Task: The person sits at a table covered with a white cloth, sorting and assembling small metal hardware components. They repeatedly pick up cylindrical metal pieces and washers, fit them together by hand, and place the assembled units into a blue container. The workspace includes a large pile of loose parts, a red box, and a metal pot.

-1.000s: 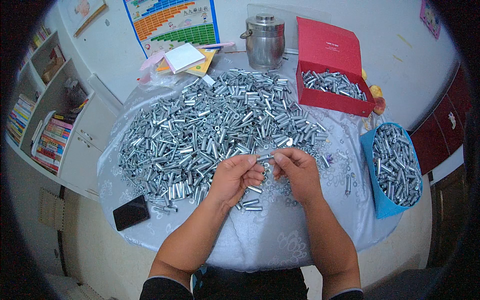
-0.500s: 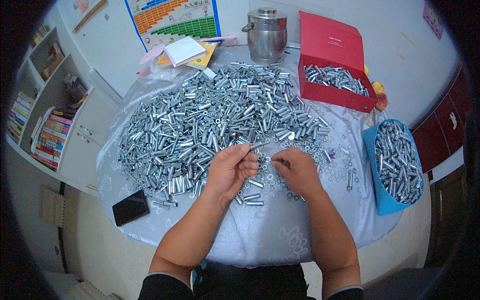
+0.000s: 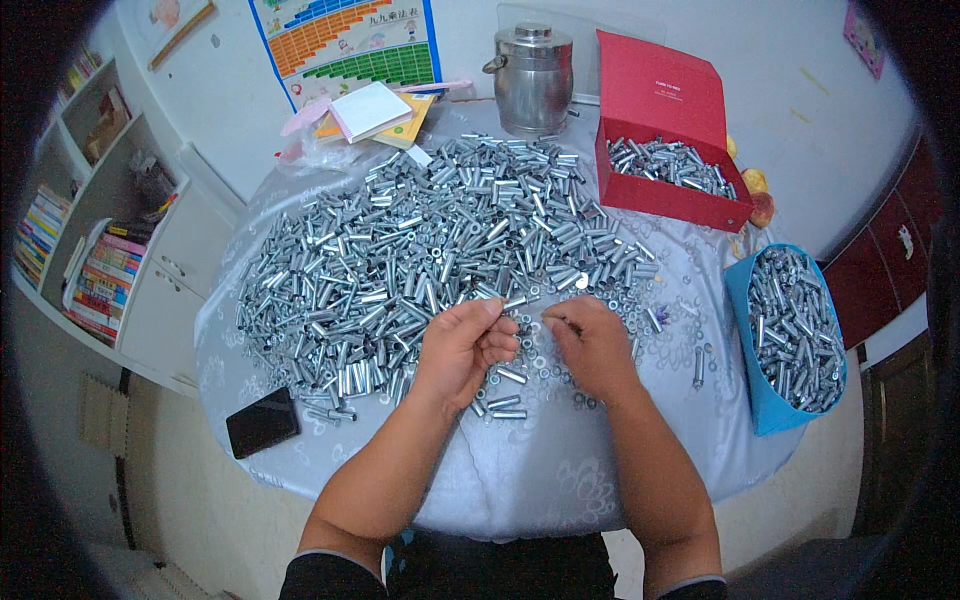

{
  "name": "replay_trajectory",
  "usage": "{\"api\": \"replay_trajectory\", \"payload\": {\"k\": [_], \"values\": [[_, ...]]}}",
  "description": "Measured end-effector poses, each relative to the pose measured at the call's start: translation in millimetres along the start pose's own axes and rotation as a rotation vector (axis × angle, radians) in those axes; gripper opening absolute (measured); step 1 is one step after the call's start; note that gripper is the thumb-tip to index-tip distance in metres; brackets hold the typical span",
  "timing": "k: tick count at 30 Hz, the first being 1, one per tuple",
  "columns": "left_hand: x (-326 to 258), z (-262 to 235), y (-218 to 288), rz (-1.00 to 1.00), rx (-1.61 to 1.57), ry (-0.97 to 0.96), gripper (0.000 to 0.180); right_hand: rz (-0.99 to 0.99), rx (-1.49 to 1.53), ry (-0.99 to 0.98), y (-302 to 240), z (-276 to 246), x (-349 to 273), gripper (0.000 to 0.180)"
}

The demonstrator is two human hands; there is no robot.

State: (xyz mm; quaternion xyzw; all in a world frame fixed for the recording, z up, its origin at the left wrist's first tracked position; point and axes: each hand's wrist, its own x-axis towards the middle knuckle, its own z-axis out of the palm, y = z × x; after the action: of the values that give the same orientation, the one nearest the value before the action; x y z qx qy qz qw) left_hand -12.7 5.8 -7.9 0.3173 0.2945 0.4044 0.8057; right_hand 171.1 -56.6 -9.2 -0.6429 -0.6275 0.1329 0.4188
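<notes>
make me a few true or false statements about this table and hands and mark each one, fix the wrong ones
1. The left hand pinches a small metal piece. True.
2. The two hands touch each other. False: a gap separates the left hand from the right hand.
3. The red box is closed. False: the red box stands open, with metal parts inside.
4. The black phone lies near the left edge of the table. True.
5. The steel pot stands toward the table's far side. True.

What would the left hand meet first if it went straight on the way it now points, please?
The left hand would probably meet the pile of metal sleeves just ahead, though its height above them is hard to judge.
</notes>
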Motion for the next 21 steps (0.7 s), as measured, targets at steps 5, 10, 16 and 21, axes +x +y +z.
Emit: {"api": "replay_trajectory", "payload": {"k": [5,10,16,21], "values": [[-1,3,1,-0.002,0.028,0.016,0.018,0.253,0.281,0.015,-2,-2,1,0.013],[-1,2,1,-0.002,0.006,-0.015,0.018,0.454,0.801,0.119,-14,-11,7,0.015],[-2,4,1,-0.010,0.007,-0.024,0.018,0.401,0.690,0.115,-6,-10,6,0.016],[-3,5,-1,-0.020,0.014,-0.037,0.019,0.389,0.833,0.072,-17,-15,5,0.017]]}}
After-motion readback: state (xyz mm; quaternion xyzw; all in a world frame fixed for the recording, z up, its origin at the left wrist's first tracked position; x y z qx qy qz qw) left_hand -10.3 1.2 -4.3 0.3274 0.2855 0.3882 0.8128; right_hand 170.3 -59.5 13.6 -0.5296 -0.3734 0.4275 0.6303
